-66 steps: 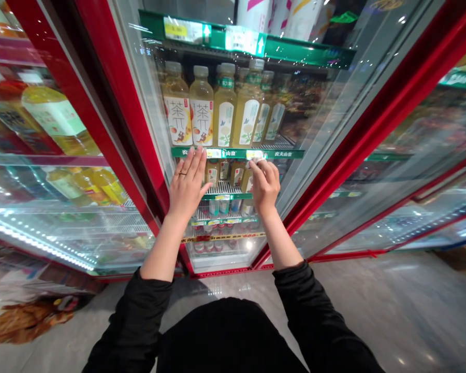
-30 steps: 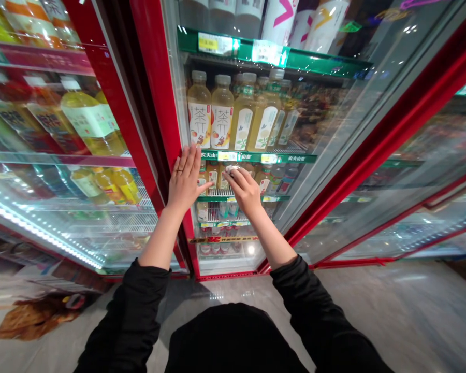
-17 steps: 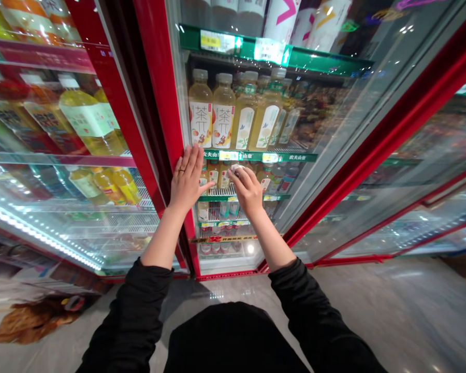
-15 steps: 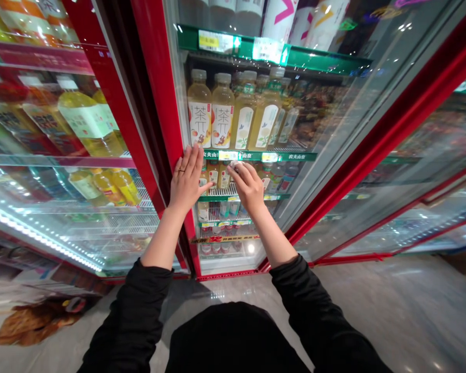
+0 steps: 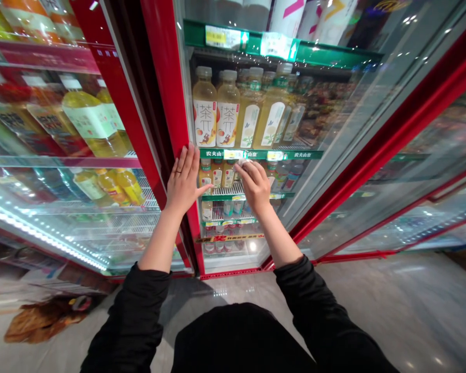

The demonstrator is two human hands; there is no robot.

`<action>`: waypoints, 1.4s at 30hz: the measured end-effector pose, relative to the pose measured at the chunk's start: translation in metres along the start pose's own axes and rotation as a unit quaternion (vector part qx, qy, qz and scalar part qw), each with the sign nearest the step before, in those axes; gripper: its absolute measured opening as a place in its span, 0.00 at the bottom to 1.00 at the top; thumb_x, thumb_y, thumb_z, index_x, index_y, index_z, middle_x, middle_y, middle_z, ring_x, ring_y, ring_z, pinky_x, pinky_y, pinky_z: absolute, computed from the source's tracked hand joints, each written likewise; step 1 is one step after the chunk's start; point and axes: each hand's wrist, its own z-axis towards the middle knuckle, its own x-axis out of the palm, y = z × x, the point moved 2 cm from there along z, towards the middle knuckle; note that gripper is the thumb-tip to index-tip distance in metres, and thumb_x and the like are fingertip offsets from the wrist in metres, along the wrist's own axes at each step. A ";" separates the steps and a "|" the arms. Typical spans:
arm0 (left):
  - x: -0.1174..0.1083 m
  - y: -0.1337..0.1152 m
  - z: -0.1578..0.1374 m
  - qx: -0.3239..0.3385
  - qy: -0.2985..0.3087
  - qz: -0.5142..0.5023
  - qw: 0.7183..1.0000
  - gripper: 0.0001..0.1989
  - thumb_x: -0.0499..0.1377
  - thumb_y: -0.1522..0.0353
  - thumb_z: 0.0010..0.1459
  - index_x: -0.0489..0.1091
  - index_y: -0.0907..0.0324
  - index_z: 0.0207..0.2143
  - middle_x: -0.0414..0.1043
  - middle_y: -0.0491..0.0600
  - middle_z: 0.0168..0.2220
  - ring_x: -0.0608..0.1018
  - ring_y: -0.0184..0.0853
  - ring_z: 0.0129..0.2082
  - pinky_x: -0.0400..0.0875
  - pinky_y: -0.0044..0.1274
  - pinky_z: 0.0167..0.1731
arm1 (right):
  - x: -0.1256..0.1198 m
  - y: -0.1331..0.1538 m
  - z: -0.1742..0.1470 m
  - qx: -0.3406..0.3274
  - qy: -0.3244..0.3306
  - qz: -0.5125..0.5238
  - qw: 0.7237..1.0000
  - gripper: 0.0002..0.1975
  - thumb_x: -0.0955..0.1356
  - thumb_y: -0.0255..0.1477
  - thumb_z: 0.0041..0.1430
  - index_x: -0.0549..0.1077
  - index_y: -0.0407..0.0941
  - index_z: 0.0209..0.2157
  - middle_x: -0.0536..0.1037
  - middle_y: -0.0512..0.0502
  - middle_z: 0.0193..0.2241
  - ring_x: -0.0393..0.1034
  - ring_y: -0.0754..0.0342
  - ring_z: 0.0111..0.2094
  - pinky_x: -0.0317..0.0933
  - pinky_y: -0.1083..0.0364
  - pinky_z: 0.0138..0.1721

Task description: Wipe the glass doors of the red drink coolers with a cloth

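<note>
My left hand (image 5: 183, 178) lies flat with its fingers stretched, against the red door frame (image 5: 171, 98) and the edge of the glass; a ring shows on one finger. My right hand (image 5: 257, 187) is closed around a small white wad (image 5: 244, 161), which looks like a crumpled tissue, held at the glass door (image 5: 326, 124). Part of the wad is hidden by my fingers. Behind the glass, just above my hands, runs a green shelf strip (image 5: 301, 155) with price tags. Bottles of tea (image 5: 228, 111) stand upright on that shelf.
To the left, another red-framed cooler holds rows of drink bottles (image 5: 89, 116). More glass doors with red frames (image 5: 373, 140) stretch to the right. Below is a shiny grey floor (image 5: 373, 305), with a brown crumpled thing (image 5: 42, 318) at the lower left.
My right hand has shifted slightly right across the glass with the white wad. My left hand has slid a little left on the door frame. The whole view has also shifted slightly.
</note>
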 end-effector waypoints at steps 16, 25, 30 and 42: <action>0.007 -0.004 -0.004 -0.015 -0.003 -0.015 1.000 0.71 0.75 0.60 0.61 0.18 0.52 0.81 0.34 0.60 0.83 0.44 0.54 0.82 0.43 0.45 0.82 | 0.009 0.029 0.022 0.087 -0.089 0.032 0.992 0.22 0.63 0.26 0.78 0.80 0.58 0.62 0.82 0.44 0.54 0.76 0.45 0.60 0.73 0.41 0.64; 0.022 0.003 -0.016 -0.042 -0.043 -0.031 0.998 0.70 0.74 0.56 0.62 0.19 0.51 0.81 0.36 0.62 0.83 0.47 0.55 0.82 0.46 0.46 0.81 | 0.001 0.011 0.007 0.126 -0.159 -0.001 0.979 0.21 0.64 0.23 0.75 0.83 0.54 0.60 0.81 0.40 0.51 0.77 0.46 0.55 0.73 0.43 0.60; 0.028 0.001 -0.018 -0.066 -0.046 -0.045 0.996 0.68 0.74 0.60 0.62 0.23 0.52 0.82 0.36 0.61 0.83 0.46 0.55 0.81 0.44 0.44 0.81 | 0.015 0.039 0.028 0.079 -0.125 -0.002 0.989 0.20 0.64 0.24 0.78 0.82 0.54 0.59 0.83 0.44 0.53 0.78 0.48 0.57 0.75 0.45 0.62; 0.025 0.002 -0.026 -0.045 -0.060 -0.030 0.997 0.67 0.73 0.62 0.63 0.22 0.50 0.82 0.37 0.58 0.83 0.47 0.52 0.82 0.45 0.43 0.82 | 0.016 0.033 0.021 0.086 -0.132 -0.012 0.987 0.21 0.64 0.22 0.77 0.82 0.54 0.60 0.84 0.41 0.52 0.79 0.46 0.57 0.75 0.42 0.62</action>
